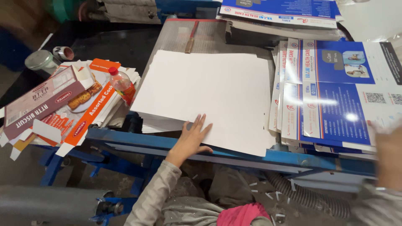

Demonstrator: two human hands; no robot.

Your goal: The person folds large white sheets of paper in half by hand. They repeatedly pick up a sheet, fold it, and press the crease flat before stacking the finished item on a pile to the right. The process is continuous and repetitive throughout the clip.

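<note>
My left hand [191,137] lies flat with fingers spread on the near edge of a stack of plain white sheets [209,92]. The stack rests on a blue metal machine table [125,140]. My right hand [389,155] is blurred at the right edge, next to a pile of glossy blue and white printed carton sheets [335,96]. Whether it grips those sheets cannot be told.
Flattened orange and brown biscuit cartons [63,104] lie at the left with a small red-capped bottle [122,83] on them. Two tins [42,60] stand behind. More blue printed sheets [280,10] are stacked at the back. A ribbed hose [310,196] lies on the floor.
</note>
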